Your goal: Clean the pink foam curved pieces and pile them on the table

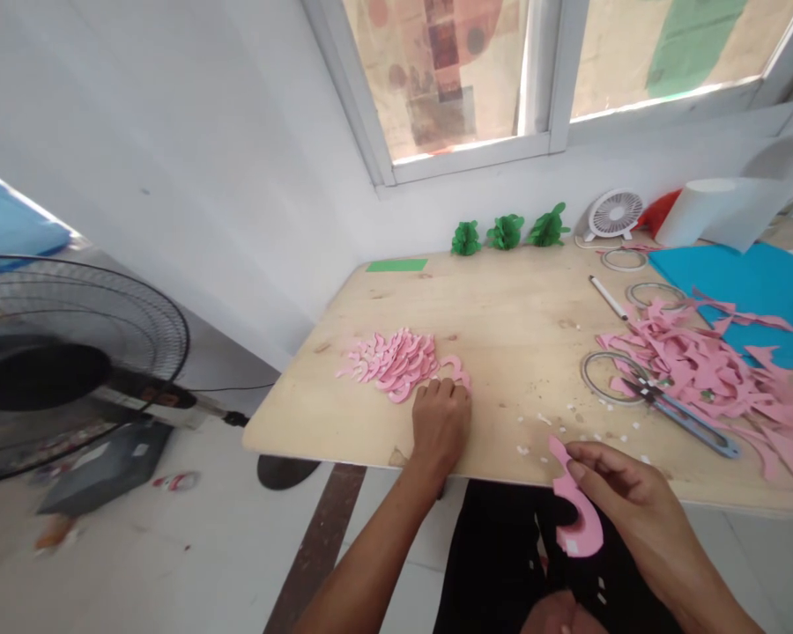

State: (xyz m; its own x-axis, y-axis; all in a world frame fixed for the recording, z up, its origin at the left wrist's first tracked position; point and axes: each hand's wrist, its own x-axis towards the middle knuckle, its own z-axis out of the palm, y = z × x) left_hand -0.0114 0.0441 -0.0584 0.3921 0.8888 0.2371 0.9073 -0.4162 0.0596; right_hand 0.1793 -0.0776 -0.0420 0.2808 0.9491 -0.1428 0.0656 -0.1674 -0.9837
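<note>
My left hand (440,420) rests knuckles-up on the wooden table (502,308), fingers curled at the near edge of a pile of pink curved foam cutouts (393,358). What its fingertips hold is hidden. Just off the table's front edge, my right hand (625,493) pinches one pink curved cutout (576,512) between thumb and fingers.
Grey scissors (684,411) lie among pink foam scraps (707,370) at the right, with wire rings (604,374) and a white pen (608,297). Blue sheets (753,291), a small white fan (614,214), three green paper trees (506,232) and a green strip (396,265) sit further back. A floor fan (59,370) stands left.
</note>
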